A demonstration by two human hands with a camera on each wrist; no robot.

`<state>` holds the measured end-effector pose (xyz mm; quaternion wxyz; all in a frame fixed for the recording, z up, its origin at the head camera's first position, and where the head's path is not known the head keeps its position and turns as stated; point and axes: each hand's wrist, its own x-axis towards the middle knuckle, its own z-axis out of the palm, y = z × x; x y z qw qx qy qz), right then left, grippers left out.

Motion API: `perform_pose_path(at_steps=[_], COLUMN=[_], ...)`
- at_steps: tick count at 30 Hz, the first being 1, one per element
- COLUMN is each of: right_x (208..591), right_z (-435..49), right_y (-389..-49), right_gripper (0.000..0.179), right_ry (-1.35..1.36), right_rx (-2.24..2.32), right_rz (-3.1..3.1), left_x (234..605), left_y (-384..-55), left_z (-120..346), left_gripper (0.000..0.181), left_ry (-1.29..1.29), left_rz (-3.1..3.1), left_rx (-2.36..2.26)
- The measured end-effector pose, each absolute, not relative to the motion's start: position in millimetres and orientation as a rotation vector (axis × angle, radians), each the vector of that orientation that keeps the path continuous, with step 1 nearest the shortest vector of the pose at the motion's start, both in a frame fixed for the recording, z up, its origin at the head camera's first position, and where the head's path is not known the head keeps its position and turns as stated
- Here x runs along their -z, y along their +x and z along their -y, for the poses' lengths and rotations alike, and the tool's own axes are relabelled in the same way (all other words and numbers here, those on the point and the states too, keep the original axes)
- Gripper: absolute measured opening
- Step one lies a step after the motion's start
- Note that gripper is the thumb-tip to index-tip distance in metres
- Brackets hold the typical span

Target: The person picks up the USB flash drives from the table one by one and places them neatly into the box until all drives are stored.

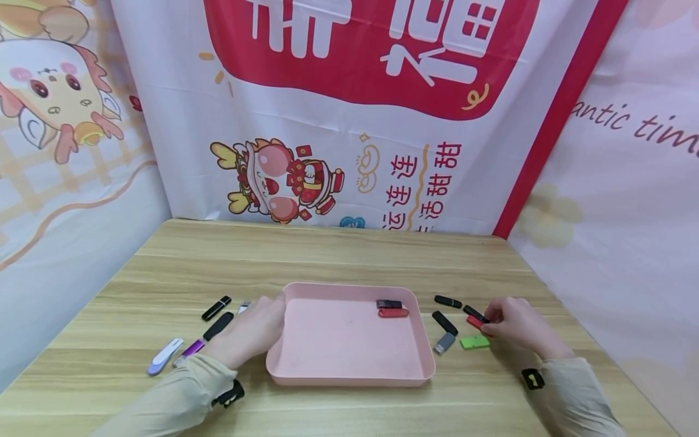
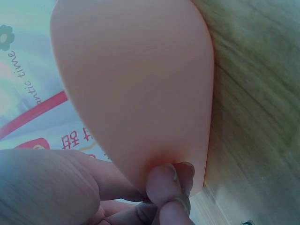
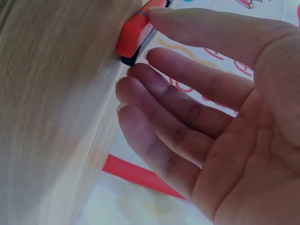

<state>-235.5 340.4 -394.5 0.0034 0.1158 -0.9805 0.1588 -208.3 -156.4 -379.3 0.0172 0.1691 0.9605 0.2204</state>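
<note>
My left hand (image 1: 252,329) holds the left side of a pink tray (image 1: 349,352); in the left wrist view its fingers pinch the wall near a corner. At the right of the tray, my right hand (image 1: 521,325) reaches down to a red USB stick (image 1: 474,322). Seen from the right wrist, the thumb touches the red stick (image 3: 133,35) while the other fingers stay loosely bent and apart from the thumb. A black USB stick (image 1: 475,313) lies right behind the red one. Inside the tray, a dark USB stick (image 1: 389,304) and another red stick (image 1: 393,313) lie side by side.
Near the right hand lie a green USB stick (image 1: 474,342), a swivel stick (image 1: 445,343) and a black stick (image 1: 448,301). Left of the tray are a black stick (image 1: 216,308), a purple and black one (image 1: 193,348) and a white-lilac one (image 1: 165,356). Printed cloths (image 1: 349,121) hang behind the table.
</note>
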Motion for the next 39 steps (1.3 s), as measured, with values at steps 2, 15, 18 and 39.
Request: perform_pose_path(at_steps=[2, 15, 18, 39], right_x=[394.6, 395.5, 395.4, 392.8], right_z=[-339.9, -338.9, -338.7, -335.9], right_y=[-235.6, -235.1, -235.4, -234.3], right_gripper=[0.011, 0.016, 0.019, 0.009], right_ry=[0.369, 0.393, 0.389, 0.391], right_rx=[-0.497, -0.495, -0.486, -0.524], right_rz=[3.071, 3.082, 3.099, 3.152], left_x=[379.4, 379.0, 378.6, 380.1], left_y=[-208.3, -208.4, -207.9, -205.7], left_z=[156.4, 156.3, 156.3, 158.3], left_gripper=[0.02, 0.02, 0.018, 0.015], left_ry=[0.524, 0.541, 0.545, 0.551], left_rz=[-2.983, -2.984, -2.982, -2.969], left_rx=[-0.685, -0.685, -0.696, -0.747])
